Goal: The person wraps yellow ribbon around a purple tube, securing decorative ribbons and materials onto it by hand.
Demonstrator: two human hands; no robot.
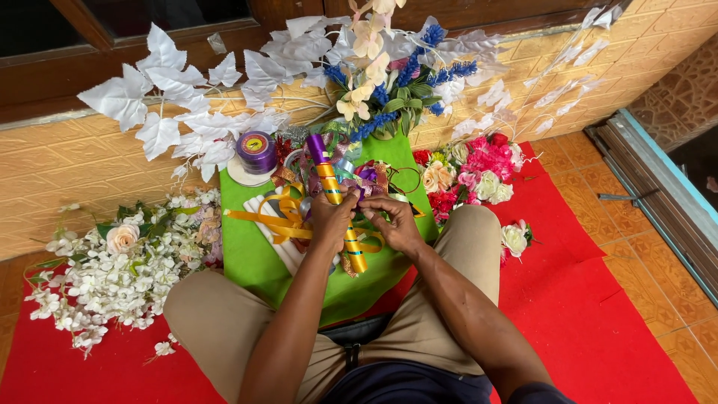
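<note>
Two hands meet over a green cloth (254, 262) that lies between the person's bent knees, and both are closed on the same thing. The left hand (331, 218) is curled, fingers bent inward, gripping a gold and purple ribbon-wrapped stick (334, 196) about midway along its length; the stick runs from a purple upper end near the wall down to a gold lower end poking out below the hand. The right hand (393, 222) sits just beside the left, knuckles up, its fingertips pinched on a bit of purple ribbon (366, 176) at the stick; exactly how much it grips is hidden by the fingers. Both forearms come in from the bottom of the view and converge, the wrists nearly touching. Loose gold ribbon (263, 219) trails out to the left of the hands across the cloth. A purple ribbon spool (256, 151) stands at the cloth's far left corner, near the wall. White artificial blossoms (112, 277) lie heaped to the left on a red mat (591, 314), pink and red artificial flowers (471, 176) lie to the right, and a blue and cream bouquet (396, 82) with white leaves leans against the wall beyond.
</note>
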